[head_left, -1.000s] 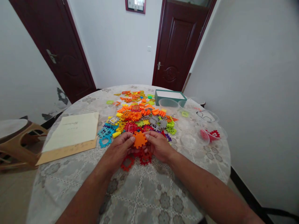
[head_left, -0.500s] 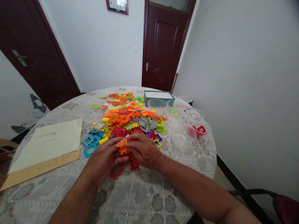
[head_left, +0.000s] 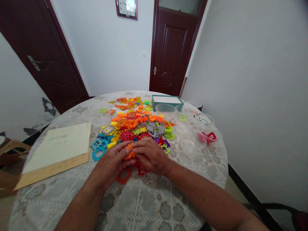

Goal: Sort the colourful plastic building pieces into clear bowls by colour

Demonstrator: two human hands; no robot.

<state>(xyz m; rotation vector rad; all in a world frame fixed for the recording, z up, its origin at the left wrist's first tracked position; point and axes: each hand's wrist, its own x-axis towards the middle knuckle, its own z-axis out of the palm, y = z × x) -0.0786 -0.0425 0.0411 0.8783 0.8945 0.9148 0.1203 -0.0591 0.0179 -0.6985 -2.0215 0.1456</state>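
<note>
The left hand (head_left: 112, 165) and right hand (head_left: 151, 155) meet near the closest edge of the surface (head_left: 154, 205), fingers closed on an orange plastic tile (head_left: 130, 151), gripping it between them above red tiles (head_left: 124, 175). A multicoloured heap of tiles (head_left: 134, 123) lies mid-surface within easy reach, clear plastic bowls (head_left: 186, 145) to its right.

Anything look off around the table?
Plastic building pieces lie in a loose, unsorted heap across the tablecloth; the wall at left has dark peeling patches, which look like damaged paint.
</note>
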